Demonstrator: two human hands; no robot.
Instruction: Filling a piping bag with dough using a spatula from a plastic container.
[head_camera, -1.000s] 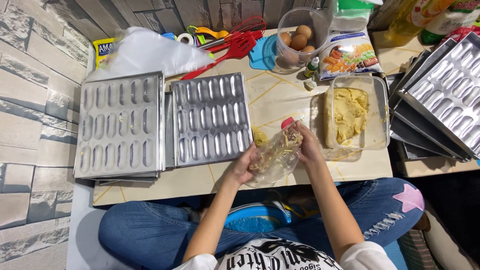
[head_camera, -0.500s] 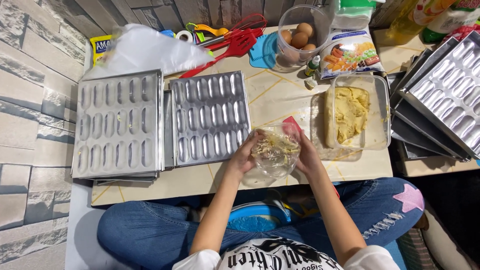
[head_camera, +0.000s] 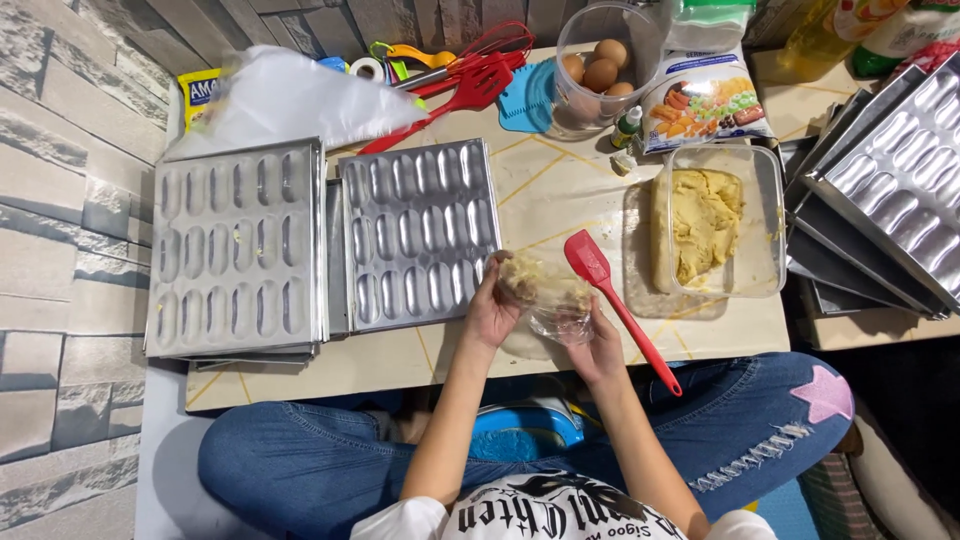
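1. Head view: both hands clamped on a clear plastic bag of yellow dough, left hand at its upper side, right hand beneath, held just over the table edge
2. Step judged: gathering dough down inside the bag, red spatula lying just beside
3. Next move likely calls for a firm twist of the bag's open end, then aim at the hollows of the near metal mould tray
4. Hard to make out: the bag's opening and tip, hidden by fingers; glass dish of dough well apart; stacked trays at right cut off
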